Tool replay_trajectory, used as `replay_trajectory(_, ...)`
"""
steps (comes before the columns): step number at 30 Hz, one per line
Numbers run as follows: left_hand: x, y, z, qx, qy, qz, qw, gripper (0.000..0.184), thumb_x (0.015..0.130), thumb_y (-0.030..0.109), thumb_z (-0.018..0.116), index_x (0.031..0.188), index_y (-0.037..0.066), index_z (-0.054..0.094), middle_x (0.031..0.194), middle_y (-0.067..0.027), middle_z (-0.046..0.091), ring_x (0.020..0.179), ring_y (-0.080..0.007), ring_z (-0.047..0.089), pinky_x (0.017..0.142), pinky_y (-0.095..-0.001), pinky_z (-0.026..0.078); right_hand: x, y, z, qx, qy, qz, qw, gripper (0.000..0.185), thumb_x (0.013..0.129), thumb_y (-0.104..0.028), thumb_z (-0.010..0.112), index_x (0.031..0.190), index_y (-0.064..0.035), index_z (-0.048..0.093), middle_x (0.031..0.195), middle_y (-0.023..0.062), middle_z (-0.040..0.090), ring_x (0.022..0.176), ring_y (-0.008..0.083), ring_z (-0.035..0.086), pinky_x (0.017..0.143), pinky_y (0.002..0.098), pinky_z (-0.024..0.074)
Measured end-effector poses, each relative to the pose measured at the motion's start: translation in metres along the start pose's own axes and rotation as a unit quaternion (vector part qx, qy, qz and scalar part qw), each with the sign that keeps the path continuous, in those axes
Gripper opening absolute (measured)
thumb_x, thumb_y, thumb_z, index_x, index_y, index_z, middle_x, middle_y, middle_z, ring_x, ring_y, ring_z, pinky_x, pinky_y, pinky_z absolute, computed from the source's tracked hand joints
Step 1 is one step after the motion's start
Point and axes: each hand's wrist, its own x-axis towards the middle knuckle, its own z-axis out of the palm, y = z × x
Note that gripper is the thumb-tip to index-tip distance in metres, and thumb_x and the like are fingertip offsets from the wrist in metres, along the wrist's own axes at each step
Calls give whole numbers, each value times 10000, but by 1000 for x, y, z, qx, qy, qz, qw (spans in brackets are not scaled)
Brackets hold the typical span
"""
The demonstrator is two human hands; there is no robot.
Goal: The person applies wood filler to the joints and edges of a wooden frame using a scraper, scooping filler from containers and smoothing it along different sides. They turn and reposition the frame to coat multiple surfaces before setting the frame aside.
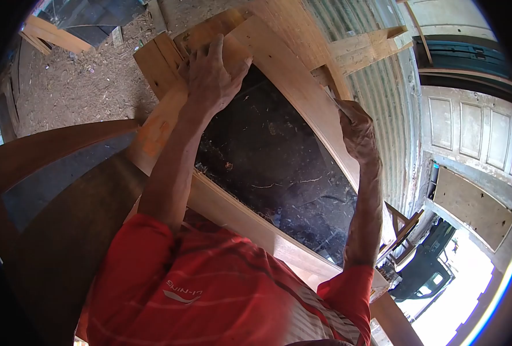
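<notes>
A wooden frame [285, 72] made of wide planks lies in front of me, with a dark, dusty surface [267, 150] showing through its opening. My left hand [213, 78] rests on the far corner of the frame, fingers spread over the wood and thumb out towards the inner edge. Along the right-hand plank is my right hand [358, 130], its fingers closed. Something thin and greyish pokes out from it towards the plank's outer edge; its kind is hidden by the fingers.
Short wood pieces [159, 63] sit beyond the far corner. Corrugated metal sheeting [397, 115] stands to the right, with a pale panelled door [469, 124] past it. Wood shavings cover the floor [83, 92] at far left. A curved brown board [60, 147] lies at left.
</notes>
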Motion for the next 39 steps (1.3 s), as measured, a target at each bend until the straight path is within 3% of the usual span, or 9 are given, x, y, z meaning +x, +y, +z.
replay_trajectory(5,0,0,3,-9,-5,-11,1000,884,962,669,637,1530,13,468,1375,-339,578,1279,-495,583,1101,-608,411,4,7,5,23,-15,1,1000,195,1022,-18,601,1171,-15,726,1033,156,715,869,302,694,745,397,525)
replay_trajectory(14,-2,0,0,-22,-10,-4,1000,898,961,670,630,1543,9,457,1383,-327,577,1306,-489,559,1138,-610,357,-1,-7,-5,-255,-91,30,962,217,1020,-65,553,1171,-84,708,950,223,656,870,428,698,779,550,549)
replay_trajectory(18,-2,0,-1,-12,-8,-9,1000,915,956,682,621,1549,7,449,1389,-325,572,1313,-493,548,1135,-619,347,1,-19,-16,-226,2,4,974,284,1023,-78,611,1273,-137,733,925,179,656,834,364,687,753,488,542)
replay_trajectory(21,-4,-1,-1,0,-12,-4,1000,865,984,639,604,1552,6,445,1404,-312,563,1324,-480,543,1147,-617,335,12,-54,-17,-291,-30,-45,955,338,1024,-69,608,1339,-149,699,956,169,650,869,354,693,772,486,559)
replay_trajectory(27,-2,-3,0,17,-6,-2,1000,661,1058,479,532,1545,36,463,1436,-240,567,1350,-424,539,1156,-607,334,17,-48,-20,-394,-100,-117,906,478,1016,-81,627,1471,-223,596,954,161,649,881,352,689,810,497,566)
replay_trajectory(30,-3,-3,1,20,-5,-2,1000,596,1073,430,502,1529,46,479,1435,-230,571,1353,-418,537,1149,-611,339,17,-61,-38,-420,-176,-71,888,382,1028,-110,619,1398,-196,663,928,171,650,885,361,684,837,489,563)
replay_trajectory(35,-3,-2,0,3,2,-1,1000,549,1078,375,484,1518,47,487,1428,-238,571,1338,-425,540,1141,-622,343,32,-78,-41,-139,-151,4,979,299,1027,-110,616,1305,-98,725,941,189,674,878,333,686,861,428,551)
replay_trajectory(37,-4,-4,1,3,1,0,1000,549,1074,359,484,1525,46,482,1425,-240,571,1333,-427,540,1141,-623,344,37,-70,-24,20,-104,16,994,312,1003,-92,641,1302,-82,731,980,196,696,905,304,696,865,401,538)
replay_trajectory(39,-4,-5,1,4,2,5,1000,552,1068,344,485,1533,46,477,1419,-242,573,1329,-429,541,1142,-621,344,45,-78,-4,77,-89,-1,993,304,1004,-103,655,1295,-75,738,981,206,700,907,298,693,867,390,532)
